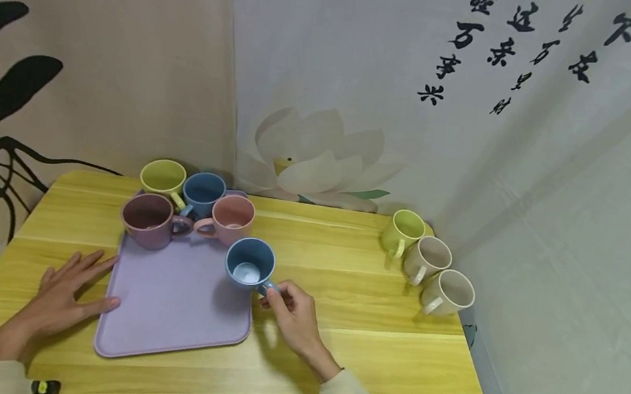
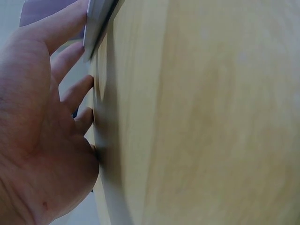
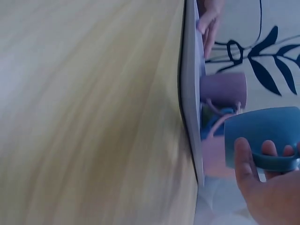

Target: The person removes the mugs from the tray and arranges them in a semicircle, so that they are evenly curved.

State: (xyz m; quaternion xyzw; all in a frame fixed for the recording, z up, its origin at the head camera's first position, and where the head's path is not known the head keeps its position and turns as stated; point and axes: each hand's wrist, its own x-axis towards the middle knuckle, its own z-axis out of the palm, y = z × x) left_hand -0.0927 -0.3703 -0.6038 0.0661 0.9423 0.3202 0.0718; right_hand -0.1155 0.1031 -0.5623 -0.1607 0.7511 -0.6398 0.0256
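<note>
Pinching the nearer blue cup (image 1: 250,264) by its handle, the right hand's (image 1: 296,319) grip holds it raised at the tray's (image 1: 169,301) right edge, mid-frame. Wide-spread, the left hand (image 1: 62,300) touches its left edge, lower left. Worktop (image 1: 331,254) stretches right to three cups (image 1: 428,260).

Near the tray's (image 1: 171,326) far left corner, the mauve mug (image 1: 145,225) hides the bottom of the yellow-green mug (image 1: 162,177), so whether that one stands on tray or tabletop (image 1: 336,262) cannot be told; the pink mug (image 1: 232,229) covers part of the rear blue mug (image 1: 204,188). The head view's bottom cuts off the tabletop's near edge. In the right wrist view, the right edge crops the held blue mug (image 3: 262,131) and right hand (image 3: 276,199). The left wrist view blurs the wood grain.
</note>
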